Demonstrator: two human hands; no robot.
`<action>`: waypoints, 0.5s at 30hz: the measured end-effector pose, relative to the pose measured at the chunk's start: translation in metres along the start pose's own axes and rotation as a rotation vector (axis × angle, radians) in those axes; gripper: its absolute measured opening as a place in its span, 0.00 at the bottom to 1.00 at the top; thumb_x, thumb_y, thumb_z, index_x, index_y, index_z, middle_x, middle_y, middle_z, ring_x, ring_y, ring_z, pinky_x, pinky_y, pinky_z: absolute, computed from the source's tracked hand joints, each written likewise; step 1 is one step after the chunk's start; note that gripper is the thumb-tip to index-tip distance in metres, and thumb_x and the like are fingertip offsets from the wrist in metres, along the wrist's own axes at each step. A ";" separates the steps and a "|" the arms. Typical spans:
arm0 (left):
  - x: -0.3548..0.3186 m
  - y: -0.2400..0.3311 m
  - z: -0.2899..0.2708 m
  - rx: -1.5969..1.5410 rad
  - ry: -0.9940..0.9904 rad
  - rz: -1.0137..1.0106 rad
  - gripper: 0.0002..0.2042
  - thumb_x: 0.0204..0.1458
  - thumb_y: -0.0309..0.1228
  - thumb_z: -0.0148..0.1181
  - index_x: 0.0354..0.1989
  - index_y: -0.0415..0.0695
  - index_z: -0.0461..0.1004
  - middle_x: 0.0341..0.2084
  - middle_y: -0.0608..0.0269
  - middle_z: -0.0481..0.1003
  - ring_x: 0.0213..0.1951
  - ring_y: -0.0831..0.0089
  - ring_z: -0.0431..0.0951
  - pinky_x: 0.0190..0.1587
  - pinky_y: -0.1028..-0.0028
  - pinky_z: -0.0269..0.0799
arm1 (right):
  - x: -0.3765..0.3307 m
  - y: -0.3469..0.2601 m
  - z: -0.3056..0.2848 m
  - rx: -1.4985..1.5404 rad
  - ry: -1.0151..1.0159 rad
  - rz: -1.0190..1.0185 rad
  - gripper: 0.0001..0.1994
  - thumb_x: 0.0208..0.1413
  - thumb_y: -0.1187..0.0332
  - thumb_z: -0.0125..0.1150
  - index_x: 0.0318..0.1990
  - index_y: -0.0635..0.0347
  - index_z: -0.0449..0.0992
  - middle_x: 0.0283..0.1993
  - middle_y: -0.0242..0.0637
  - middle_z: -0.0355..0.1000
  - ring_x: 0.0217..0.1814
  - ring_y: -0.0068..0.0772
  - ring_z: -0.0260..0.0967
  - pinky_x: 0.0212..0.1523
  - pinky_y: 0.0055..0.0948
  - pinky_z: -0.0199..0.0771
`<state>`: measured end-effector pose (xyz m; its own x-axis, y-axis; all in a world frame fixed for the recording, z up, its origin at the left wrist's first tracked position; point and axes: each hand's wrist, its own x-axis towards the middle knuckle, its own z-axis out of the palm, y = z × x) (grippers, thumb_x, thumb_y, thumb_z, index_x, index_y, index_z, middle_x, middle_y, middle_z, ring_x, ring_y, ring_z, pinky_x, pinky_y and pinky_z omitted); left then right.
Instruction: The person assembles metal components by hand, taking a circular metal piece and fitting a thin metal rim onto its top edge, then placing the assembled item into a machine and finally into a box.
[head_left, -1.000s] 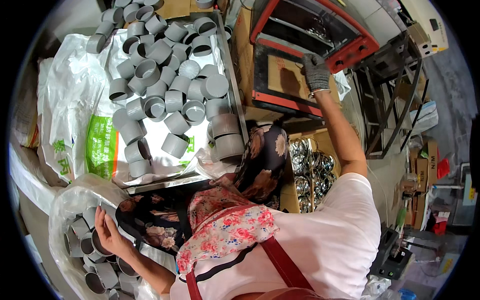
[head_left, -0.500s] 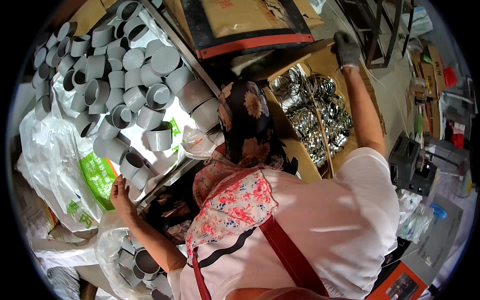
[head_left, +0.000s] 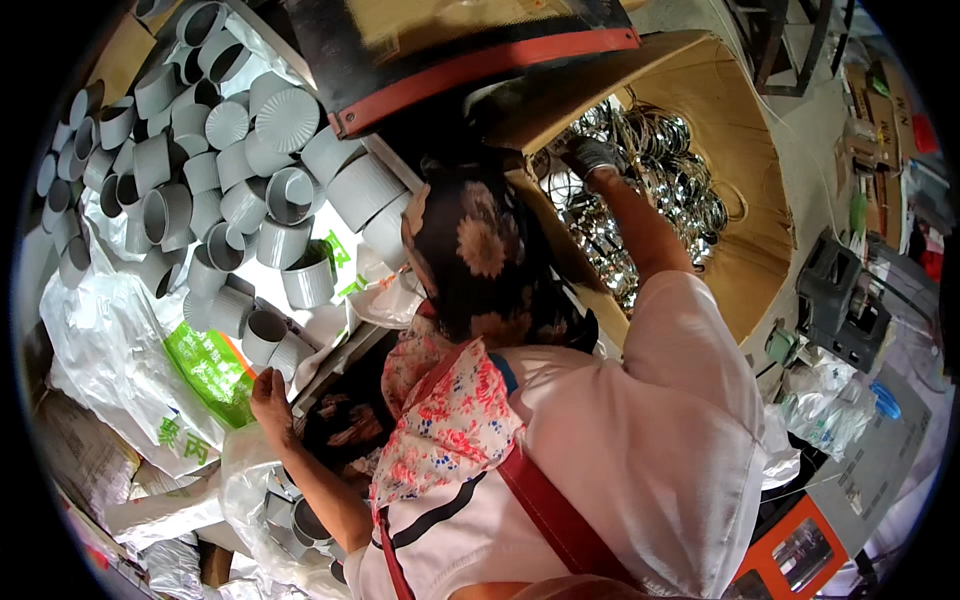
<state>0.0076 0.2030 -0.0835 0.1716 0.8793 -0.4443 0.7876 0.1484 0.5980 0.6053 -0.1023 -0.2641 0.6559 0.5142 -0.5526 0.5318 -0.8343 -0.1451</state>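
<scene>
My right hand (head_left: 594,158), in a dark grey glove, reaches down into an open cardboard box (head_left: 755,215). Its fingers are among a heap of shiny metal rings (head_left: 690,195) and are mostly hidden there. Beside the edge of a work surface, my bare left hand (head_left: 270,398) has its fingers curled together. Whether anything small is in them I cannot make out. Close above this hand lies a grey ribbed plastic cup-like fitting (head_left: 264,335), part of a large pile of grey fittings (head_left: 165,213).
White plastic sheeting (head_left: 100,340) with a green printed patch lies at the left. A bag of grey fittings (head_left: 250,470) stands below it. A dark-framed panel with a red edge (head_left: 490,75) overhangs the back. At the right is a dark machine part (head_left: 835,295).
My right hand has left the box's far right edge and moved left and down into the metal rings. More of the box's right wall shows. My left hand has drawn slightly back.
</scene>
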 end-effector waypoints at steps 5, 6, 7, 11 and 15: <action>-0.005 0.010 0.008 0.061 0.001 -0.057 0.14 0.48 0.31 0.55 0.37 0.30 0.70 0.30 0.58 0.74 0.32 0.75 0.72 0.37 0.77 0.67 | 0.026 0.015 0.009 0.237 0.156 0.276 0.19 0.45 0.58 0.49 0.44 0.57 0.71 0.45 0.52 0.67 0.48 0.50 0.64 0.47 0.39 0.64; -0.005 0.012 0.006 0.127 0.001 -0.069 0.14 0.48 0.31 0.55 0.37 0.30 0.70 0.30 0.58 0.74 0.32 0.75 0.72 0.37 0.77 0.66 | 0.035 0.019 0.015 0.234 0.139 0.286 0.19 0.45 0.58 0.49 0.44 0.57 0.71 0.45 0.52 0.67 0.48 0.50 0.64 0.47 0.40 0.64; -0.005 0.013 0.006 0.186 0.002 -0.082 0.14 0.48 0.31 0.55 0.37 0.30 0.70 0.30 0.58 0.74 0.32 0.75 0.72 0.37 0.77 0.66 | 0.044 0.023 0.013 0.229 0.124 0.283 0.19 0.45 0.58 0.49 0.44 0.57 0.71 0.45 0.52 0.67 0.48 0.50 0.64 0.47 0.40 0.64; -0.004 0.005 0.006 0.145 -0.029 -0.124 0.14 0.49 0.31 0.54 0.37 0.30 0.70 0.29 0.59 0.73 0.31 0.76 0.71 0.37 0.78 0.66 | 0.069 0.001 0.033 0.249 0.050 0.265 0.19 0.45 0.58 0.50 0.44 0.57 0.71 0.45 0.52 0.67 0.48 0.50 0.64 0.47 0.40 0.64; -0.003 0.029 0.017 0.183 -0.035 -0.109 0.13 0.49 0.31 0.54 0.36 0.32 0.71 0.27 0.61 0.73 0.30 0.77 0.70 0.36 0.79 0.65 | 0.069 -0.024 0.065 0.270 0.042 0.249 0.19 0.45 0.58 0.50 0.44 0.57 0.71 0.45 0.52 0.67 0.48 0.49 0.64 0.48 0.40 0.64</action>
<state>0.0401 0.1974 -0.0760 0.0970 0.8460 -0.5243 0.8966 0.1545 0.4151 0.6027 -0.0599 -0.3519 0.7720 0.2919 -0.5646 0.1965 -0.9544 -0.2246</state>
